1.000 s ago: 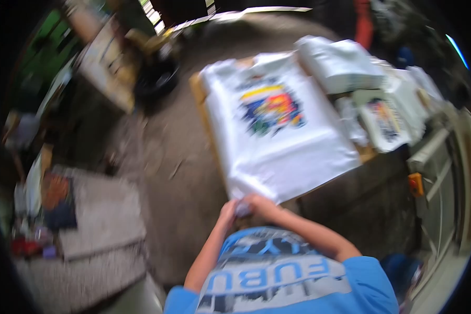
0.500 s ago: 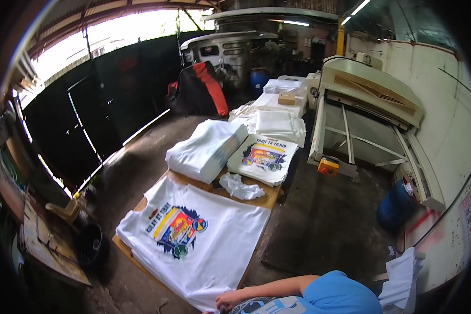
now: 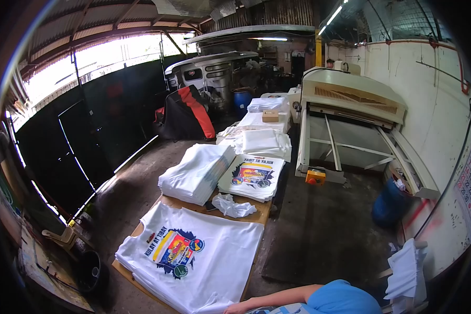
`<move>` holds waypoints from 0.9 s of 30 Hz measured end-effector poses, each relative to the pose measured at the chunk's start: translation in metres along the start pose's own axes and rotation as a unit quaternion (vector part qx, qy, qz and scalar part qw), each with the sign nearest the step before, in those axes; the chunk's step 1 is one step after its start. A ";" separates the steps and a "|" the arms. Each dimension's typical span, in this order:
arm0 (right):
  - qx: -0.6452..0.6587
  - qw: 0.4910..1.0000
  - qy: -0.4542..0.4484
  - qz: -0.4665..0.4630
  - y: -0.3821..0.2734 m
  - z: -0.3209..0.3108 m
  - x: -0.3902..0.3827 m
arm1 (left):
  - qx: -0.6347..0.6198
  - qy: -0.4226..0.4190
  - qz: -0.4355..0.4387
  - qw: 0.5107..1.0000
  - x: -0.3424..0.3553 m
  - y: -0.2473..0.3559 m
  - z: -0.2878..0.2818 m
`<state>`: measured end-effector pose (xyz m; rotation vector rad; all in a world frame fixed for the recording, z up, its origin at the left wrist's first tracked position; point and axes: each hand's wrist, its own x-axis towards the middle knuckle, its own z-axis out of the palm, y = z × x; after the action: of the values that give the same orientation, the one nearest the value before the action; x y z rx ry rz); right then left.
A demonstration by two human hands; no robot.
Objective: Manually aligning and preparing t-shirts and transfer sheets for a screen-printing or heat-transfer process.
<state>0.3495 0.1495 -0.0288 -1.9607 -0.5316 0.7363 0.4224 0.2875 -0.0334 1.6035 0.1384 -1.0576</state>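
A white printed T-shirt [image 3: 220,251] lies spread flat, print up, on top of other white cloth at the near end of the table. My right hand [image 3: 236,309] is at the shirt's near edge, by the bottom of the view; its fingers are cut off by the frame. The right forearm [image 3: 282,298] reaches in from a blue sleeve. My left hand is out of view. Behind the shirt are a thick stack of folded white shirts [image 3: 193,172], a pile of printed white shirts [image 3: 252,180] and a crumpled white cloth [image 3: 234,206].
Farther along the table [image 3: 271,205] are more white cloth stacks [image 3: 261,144] and a small cardboard box [image 3: 270,116]. A large dryer-like machine [image 3: 350,99] with an open frame stands to the right. Near it are a blue drum [image 3: 392,204] and hanging white cloth [image 3: 404,272].
The view has tilted up, so the table and shirts sit lower in it. My right hand stays near the shirt's near edge, now mostly cut off by the frame.
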 end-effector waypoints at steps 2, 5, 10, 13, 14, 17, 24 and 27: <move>0.001 1.000 -0.002 0.011 -0.001 0.001 -0.002 | 0.013 -0.006 -0.001 1.000 0.001 0.001 0.002; 0.003 1.000 -0.001 0.027 -0.003 0.002 -0.004 | 0.028 -0.013 -0.004 1.000 0.002 0.002 0.001; 0.000 0.999 -0.005 0.043 -0.007 0.004 -0.009 | 0.052 -0.024 -0.008 0.998 0.003 0.003 -0.005; -0.010 0.999 -0.006 0.035 -0.008 0.007 -0.007 | 0.064 -0.026 -0.010 0.998 0.001 0.002 -0.010; -0.012 0.999 -0.008 0.035 -0.006 0.008 -0.007 | 0.067 -0.026 -0.010 0.997 0.001 0.002 -0.011; 0.099 0.990 0.009 0.100 -0.002 0.011 -0.002 | 0.073 -0.028 -0.014 0.997 -0.001 0.001 -0.016; 0.003 0.998 0.035 0.059 -0.001 0.016 0.009 | 0.083 -0.024 -0.020 0.996 -0.008 -0.005 -0.027; 0.005 0.998 0.039 0.055 -0.004 0.016 0.010 | 0.092 -0.024 -0.022 0.995 -0.011 -0.006 -0.030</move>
<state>0.3455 0.1679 -0.0343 -2.0133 -0.3736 0.7257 0.4290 0.3189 -0.0322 1.7444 0.0452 -1.1700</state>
